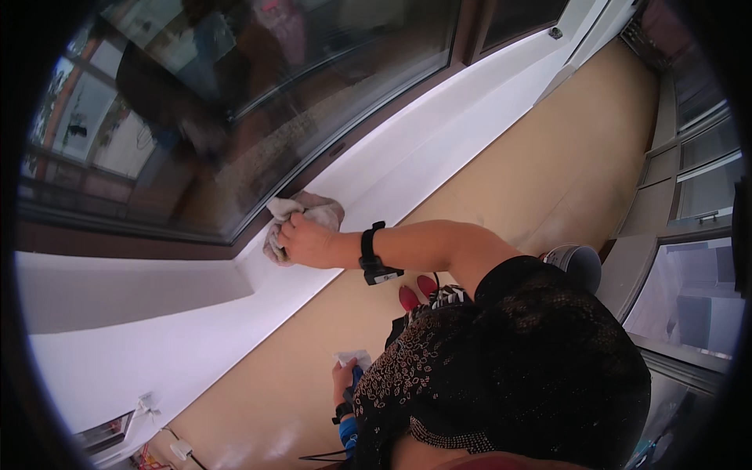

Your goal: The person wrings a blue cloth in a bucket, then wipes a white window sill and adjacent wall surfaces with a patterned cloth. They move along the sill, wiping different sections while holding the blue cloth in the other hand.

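Note:
My right hand (306,239) grips a bunched, stained whitish-pink rag (322,210), pressing it on the white sill (376,158) at the corner below a brown window frame (346,135). A black band with a small device (376,273) circles my right wrist. Lower down, beside my body, my left hand (342,376) has its fingers closed on a white cloth or tissue (355,357). Something blue shows by that hand, partly hidden by my black top. Another black band and a blue sleeve edge show at the left wrist.
Dark glass (282,117) fills the upper left, with reflections. Tan floor tiles (505,164) run along the wall. A light bucket (578,267) stands behind me, near glazed panels (681,294). A small dark object (555,33) sits on the far sill. Cables lie at the lower left.

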`<state>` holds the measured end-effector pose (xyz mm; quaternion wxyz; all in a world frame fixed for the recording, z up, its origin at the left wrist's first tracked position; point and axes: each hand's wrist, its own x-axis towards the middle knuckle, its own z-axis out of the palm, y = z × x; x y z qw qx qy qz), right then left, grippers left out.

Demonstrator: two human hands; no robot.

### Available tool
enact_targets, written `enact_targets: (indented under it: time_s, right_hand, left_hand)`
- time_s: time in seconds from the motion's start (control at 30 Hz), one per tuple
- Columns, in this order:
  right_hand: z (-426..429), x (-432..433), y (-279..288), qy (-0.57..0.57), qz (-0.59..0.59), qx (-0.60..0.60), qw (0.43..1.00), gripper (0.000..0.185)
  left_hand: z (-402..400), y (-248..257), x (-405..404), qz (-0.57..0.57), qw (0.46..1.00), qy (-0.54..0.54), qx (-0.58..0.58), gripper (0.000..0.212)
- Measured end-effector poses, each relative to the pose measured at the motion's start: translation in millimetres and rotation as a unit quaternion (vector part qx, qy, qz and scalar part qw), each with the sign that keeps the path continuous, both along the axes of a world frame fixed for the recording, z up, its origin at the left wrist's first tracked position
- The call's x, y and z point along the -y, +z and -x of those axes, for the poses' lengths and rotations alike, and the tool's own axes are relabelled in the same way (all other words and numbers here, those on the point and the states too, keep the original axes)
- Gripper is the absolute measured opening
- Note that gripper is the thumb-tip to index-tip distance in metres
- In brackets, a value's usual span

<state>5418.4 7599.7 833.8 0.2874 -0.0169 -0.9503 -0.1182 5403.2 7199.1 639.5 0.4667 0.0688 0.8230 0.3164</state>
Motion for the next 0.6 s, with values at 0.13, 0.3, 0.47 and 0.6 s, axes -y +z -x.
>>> enact_targets:
  time_s: [0.13,0.3,0.47,0.6]
  right_hand:
    - [-18,-36,-10,0.001,-0.036,0.004,0.999,0.013]
    - [-46,-74,-18,-0.218,-0.261,0.127,0.932,0.018]
    - [-66,-102,-33,-0.242,-0.035,0.172,0.954,0.03]
    - [-93,-140,-22,-0.37,0.142,0.074,0.915,0.059]
  left_hand:
    - [-16,-43,0,-0.113,0.984,0.097,0.097,0.027]
    - [-10,-154,16,-0.006,0.997,0.041,0.068,0.026]
    - [40,-209,32,-0.003,0.994,0.055,0.093,0.026]
    - [83,-169,31,-0.097,0.993,-0.064,0.027,0.028]
